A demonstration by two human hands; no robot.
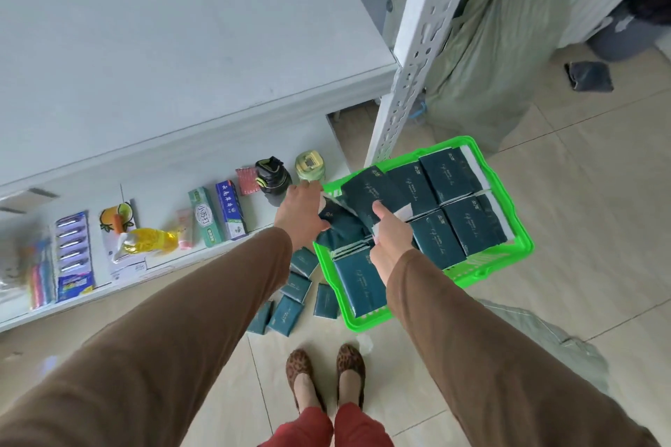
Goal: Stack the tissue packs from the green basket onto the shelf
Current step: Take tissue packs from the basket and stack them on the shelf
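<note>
View from above, looking down at a person's two arms in brown sleeves. Both hands reach into a green basket (pixel 508 258) that sits on the tiled floor (pixel 581 192) next to a white shelf unit (pixel 181 65). The basket holds dark teal tissue packs (pixel 472 225) laid flat in rows.

Left hand (pixel 299 212): fingers curled round the left end of a teal pack bundle (pixel 348 214) at the basket's near-left corner. Right hand (pixel 390 239): thumb on top, pinching the same bundle's torn white wrap; grip is narrow on both sides. The bundle is tilted, partly lifted above the packs under it.

Approx. six loose small teal packs (pixel 296 287) lie scattered on the floor just left of the basket, w/ none on the shelf top.

Lower shelf board (pixel 163 261) carries toothpaste boxes (pixel 218 216), two bottles (pixel 272 176), a razor card (pixel 74 250) and a yellow packet (pixel 149 239). Leopard-print shoes (pixel 325 370) and red trousers (pixel 326 426) show at bottom.
</note>
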